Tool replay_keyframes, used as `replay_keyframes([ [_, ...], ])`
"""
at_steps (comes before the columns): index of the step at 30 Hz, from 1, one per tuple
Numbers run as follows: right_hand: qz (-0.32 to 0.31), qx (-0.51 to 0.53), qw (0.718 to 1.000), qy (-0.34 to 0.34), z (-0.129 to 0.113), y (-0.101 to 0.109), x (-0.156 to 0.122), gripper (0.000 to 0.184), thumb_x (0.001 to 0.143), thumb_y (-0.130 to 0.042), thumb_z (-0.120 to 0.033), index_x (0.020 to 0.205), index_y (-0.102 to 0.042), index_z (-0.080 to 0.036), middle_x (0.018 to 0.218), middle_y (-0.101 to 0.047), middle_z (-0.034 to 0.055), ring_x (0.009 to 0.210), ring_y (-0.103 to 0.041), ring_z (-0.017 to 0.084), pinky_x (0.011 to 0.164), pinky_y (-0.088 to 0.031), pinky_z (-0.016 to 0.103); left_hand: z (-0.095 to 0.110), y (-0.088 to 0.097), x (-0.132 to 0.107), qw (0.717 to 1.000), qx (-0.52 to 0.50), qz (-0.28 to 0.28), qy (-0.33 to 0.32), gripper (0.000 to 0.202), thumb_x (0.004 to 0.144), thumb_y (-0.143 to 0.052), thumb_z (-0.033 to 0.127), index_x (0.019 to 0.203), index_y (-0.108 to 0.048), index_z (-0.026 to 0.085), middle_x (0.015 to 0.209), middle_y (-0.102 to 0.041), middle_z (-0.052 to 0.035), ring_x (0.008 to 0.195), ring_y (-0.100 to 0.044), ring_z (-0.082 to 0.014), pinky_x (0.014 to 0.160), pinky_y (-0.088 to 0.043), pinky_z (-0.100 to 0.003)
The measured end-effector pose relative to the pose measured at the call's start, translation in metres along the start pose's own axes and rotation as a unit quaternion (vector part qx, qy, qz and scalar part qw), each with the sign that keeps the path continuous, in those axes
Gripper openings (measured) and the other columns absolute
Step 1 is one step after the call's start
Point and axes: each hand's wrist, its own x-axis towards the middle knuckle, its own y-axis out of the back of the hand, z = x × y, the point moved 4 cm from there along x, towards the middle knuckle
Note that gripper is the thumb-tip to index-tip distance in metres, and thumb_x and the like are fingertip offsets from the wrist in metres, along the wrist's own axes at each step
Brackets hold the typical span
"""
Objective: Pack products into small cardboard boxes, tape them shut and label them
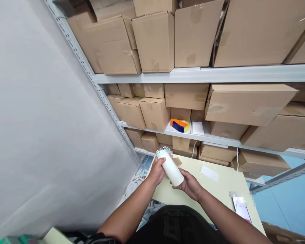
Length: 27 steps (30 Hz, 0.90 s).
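A white cylindrical bottle [170, 168] with a small loop at its top lies tilted between my two hands, above the pale yellow table. My left hand [157, 170] is closed round its upper end, the thumb across the front. Lower down, my right hand [189, 184] grips the bottom end, with its fingers partly behind the bottle. Behind the bottle, a small brown cardboard piece [177, 161] lies on the table [193, 200].
Metal shelves [193, 75] full of cardboard boxes [154, 42] stand ahead. An orange and blue tape dispenser [180, 125] rests on a shelf. On the table are a white paper [209, 173] and a phone-like device [241, 208]. A grey wall [53, 118] rises at left.
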Motion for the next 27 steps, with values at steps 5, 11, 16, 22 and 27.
replay_keyframes([
  [5, 0.013, -0.026, 0.998, 0.053, -0.006, -0.004, -0.004, 0.039, 0.079, -0.078, -0.041, 0.109, -0.069, -0.017, 0.1, -0.071, 0.0087, 0.086, -0.065, 0.023, 0.073, -0.049, 0.033, 0.0, -0.005, -0.007, 1.0, 0.018, -0.014, 0.007, 0.05, 0.077, -0.073, 0.041, 0.119, -0.056, 0.019, 0.095, -0.071, -0.0052, 0.092, -0.068, -0.0241, 0.085, -0.053, -0.036],
  [11, 0.033, -0.086, 0.988, 0.128, -0.007, -0.018, -0.002, 0.051, 0.077, -0.082, -0.044, 0.121, -0.065, -0.025, 0.121, -0.068, 0.0065, 0.104, -0.063, 0.024, 0.081, -0.047, 0.032, 0.009, 0.003, -0.006, 0.996, 0.093, 0.0, 0.01, 0.06, 0.069, -0.086, 0.041, 0.116, -0.055, 0.021, 0.091, -0.066, -0.002, 0.082, -0.065, -0.0194, 0.076, -0.05, -0.03],
  [16, 0.01, -0.054, 0.997, 0.052, 0.015, -0.042, 0.011, 0.049, 0.085, -0.068, -0.053, 0.123, -0.061, -0.024, 0.105, -0.07, 0.0087, 0.083, -0.07, 0.026, 0.075, -0.051, 0.039, 0.025, 0.017, 0.009, 0.995, 0.087, -0.037, 0.028, 0.046, 0.075, -0.072, 0.036, 0.115, -0.055, 0.021, 0.098, -0.07, -0.0049, 0.087, -0.067, -0.0221, 0.078, -0.052, -0.033],
  [22, 0.091, -0.115, 0.978, 0.147, 0.035, -0.067, 0.028, 0.053, 0.074, -0.085, -0.044, 0.118, -0.059, -0.028, 0.111, -0.066, 0.0044, 0.094, -0.064, 0.022, 0.078, -0.051, 0.034, 0.038, 0.045, 0.012, 0.981, 0.156, -0.115, 0.034, 0.052, 0.078, -0.076, 0.045, 0.119, -0.056, 0.02, 0.095, -0.068, -0.0043, 0.087, -0.065, -0.0216, 0.077, -0.05, -0.031],
  [27, 0.111, -0.104, 0.978, 0.141, 0.06, -0.081, 0.042, 0.058, 0.079, -0.079, -0.05, 0.127, -0.057, -0.028, 0.119, -0.066, 0.0071, 0.101, -0.065, 0.025, 0.083, -0.051, 0.037, 0.045, 0.068, 0.016, 0.977, 0.165, -0.13, 0.034, 0.051, 0.072, -0.079, 0.032, 0.116, -0.056, 0.02, 0.099, -0.069, -0.0055, 0.091, -0.065, -0.0229, 0.081, -0.051, -0.034],
])
